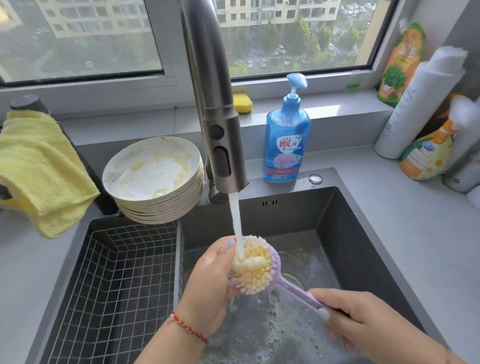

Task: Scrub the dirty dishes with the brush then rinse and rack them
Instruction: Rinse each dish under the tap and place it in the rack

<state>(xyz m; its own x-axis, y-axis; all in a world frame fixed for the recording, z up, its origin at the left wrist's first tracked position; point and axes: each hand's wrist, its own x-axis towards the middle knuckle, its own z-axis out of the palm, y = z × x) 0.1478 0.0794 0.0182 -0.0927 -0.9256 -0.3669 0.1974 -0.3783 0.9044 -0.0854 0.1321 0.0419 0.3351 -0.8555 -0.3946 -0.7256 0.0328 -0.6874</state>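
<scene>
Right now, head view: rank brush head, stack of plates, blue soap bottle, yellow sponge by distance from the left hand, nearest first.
1. Brush head: touching the left hand, under the tap stream.
2. Stack of plates: up and left, at the sink's back edge.
3. Blue soap bottle: behind the sink, to the right.
4. Yellow sponge: farthest, on the window ledge.

Lilac round-headed brush (256, 271), yellowish bristles up and soapy, held over the dark sink (350, 223) under the faucet stream, handle angled down-right; stack of dirty white plates (155, 180) tilted on the sink's back-left rim.
</scene>
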